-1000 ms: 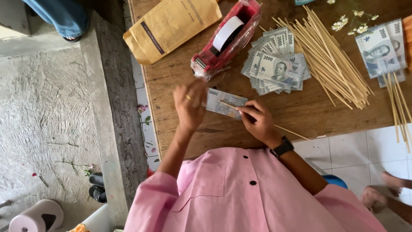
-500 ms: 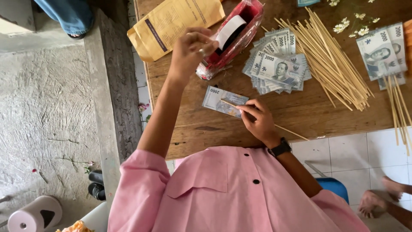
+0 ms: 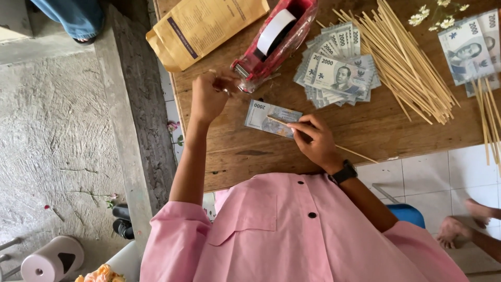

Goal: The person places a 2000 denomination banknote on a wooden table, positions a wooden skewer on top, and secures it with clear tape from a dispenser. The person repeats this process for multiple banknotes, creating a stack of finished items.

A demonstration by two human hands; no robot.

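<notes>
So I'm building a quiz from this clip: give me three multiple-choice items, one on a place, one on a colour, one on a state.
1. Where is the left hand?
A. at the tape dispenser's cutter end
B. on the brown envelope
C. on the skewer pile

2. What colour is the tape dispenser?
A. blue
B. red
C. green

3. How does the single banknote lie?
A. rolled into a tube
B. flat, a skewer across it
C. folded in half

Answers:
1 A, its fingers are by the cutter.
2 B, the body is red around the white roll.
3 B, the right hand presses a skewer onto the flat note on the table.
</notes>
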